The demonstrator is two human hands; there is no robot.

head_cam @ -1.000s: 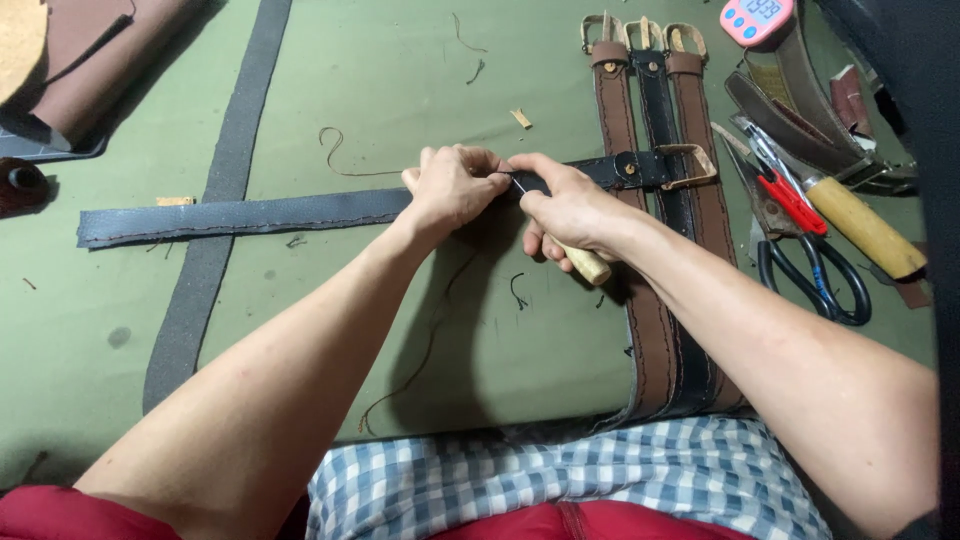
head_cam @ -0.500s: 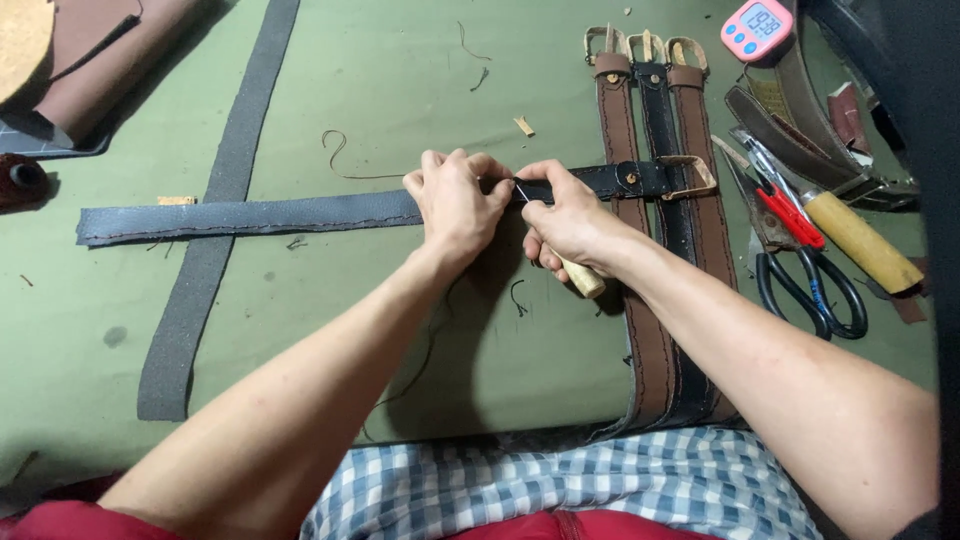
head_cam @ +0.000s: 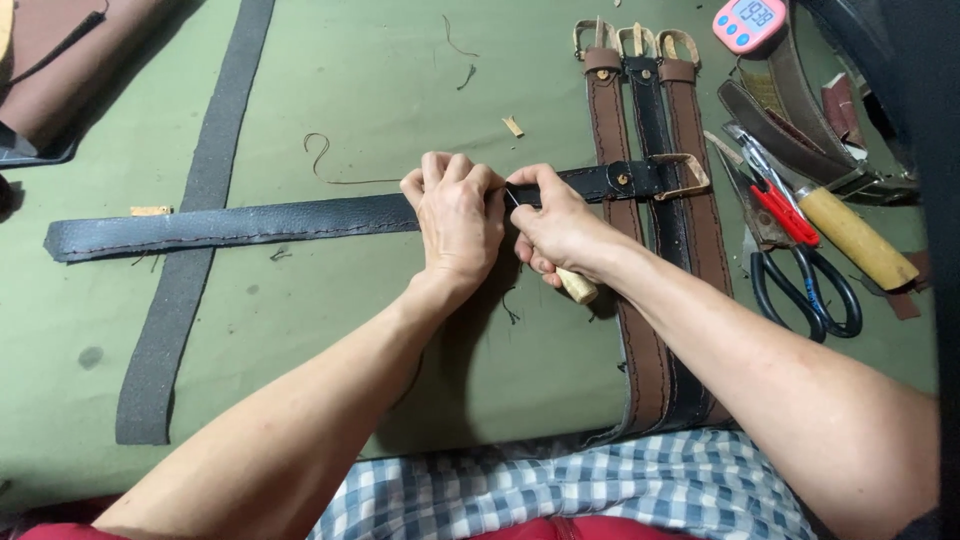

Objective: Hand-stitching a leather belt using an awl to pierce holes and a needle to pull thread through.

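Your black leather belt (head_cam: pixel 250 222) lies flat, its buckle end crossing three lengthwise belts (head_cam: pixel 650 250); your wooden-handled awl (head_cam: pixel 575 285) angles toward that belt's stitched edge.

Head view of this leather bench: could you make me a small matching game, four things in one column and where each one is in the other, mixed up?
Things:
1. black belt
2. scissors
3. pink timer
4. wooden-handled tool

Places:
A. top right corner of the mat
B. gripped in the right hand
C. lying crosswise, pinned under the left hand
D. right edge, below the red-handled tool

Pairs: 1-C, 2-D, 3-A, 4-B
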